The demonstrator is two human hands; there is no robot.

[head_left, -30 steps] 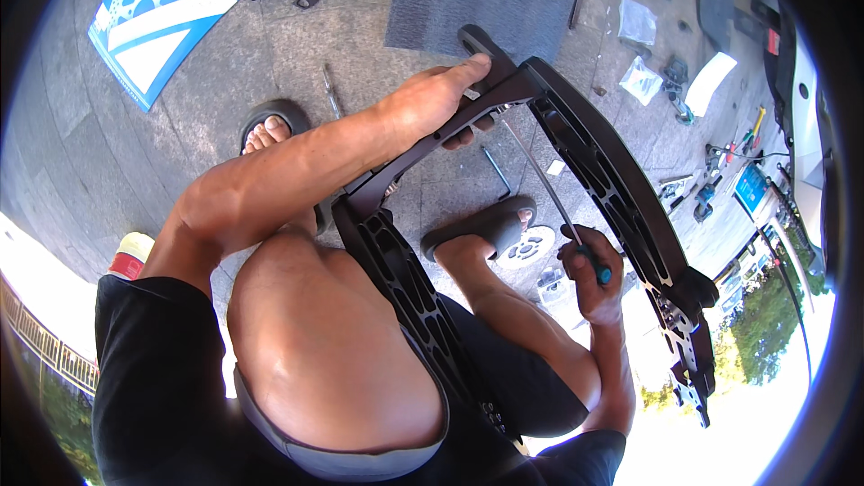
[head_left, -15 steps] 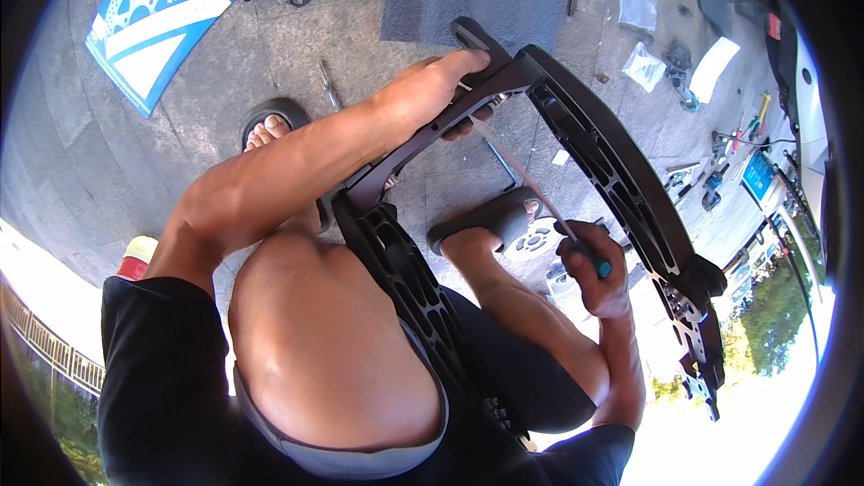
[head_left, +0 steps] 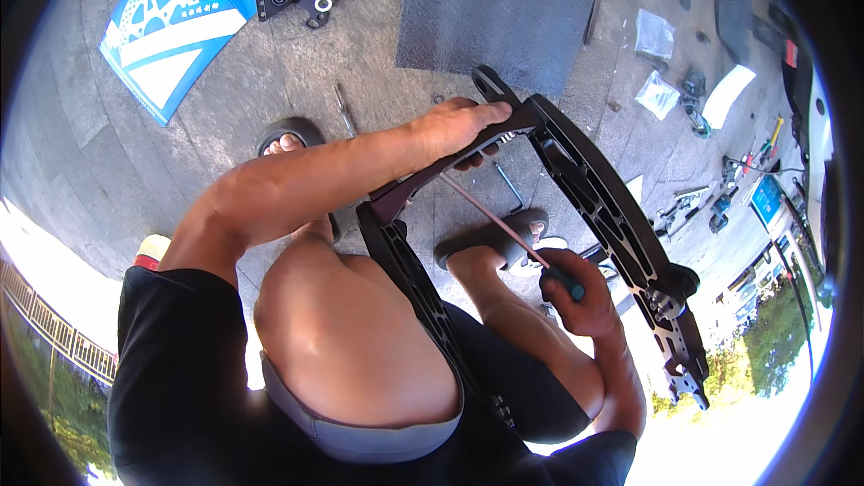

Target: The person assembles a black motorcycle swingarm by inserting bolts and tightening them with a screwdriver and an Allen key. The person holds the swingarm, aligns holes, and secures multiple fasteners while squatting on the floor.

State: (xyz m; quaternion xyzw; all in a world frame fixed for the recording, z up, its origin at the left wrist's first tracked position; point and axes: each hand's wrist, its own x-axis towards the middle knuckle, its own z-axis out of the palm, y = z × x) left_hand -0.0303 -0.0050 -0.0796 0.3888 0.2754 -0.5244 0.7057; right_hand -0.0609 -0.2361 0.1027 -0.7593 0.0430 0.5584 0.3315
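A black U-shaped metal frame (head_left: 610, 178), resembling a swingarm, leans across my lap with its crossbar away from me and its two cut-out arms toward me. My left hand (head_left: 453, 133) is closed around the crossbar, thumb on top and fingertips showing below. In my right hand (head_left: 585, 297), between the frame's arms, is a screwdriver (head_left: 566, 283) with a dark, teal-ended handle and a long thin shaft. The shaft slants up to the left, its tip at the crossbar's inner side. Whether the tip sits in a fastener cannot be made out.
On the paved ground lie a blue-and-white packet (head_left: 171, 31), a black bracket (head_left: 295, 1), a dark mat (head_left: 495, 13) and a thin metal tool (head_left: 345, 111). A hex key (head_left: 509, 185) lies beyond my right foot. Plastic bags (head_left: 656, 94) and scattered tools (head_left: 720, 207) are at right.
The screwdriver has shifted left, its tip now farther along the crossbar toward the frame's left arm. My left hand keeps its grip. The whole view has tilted, with the ground lower in it.
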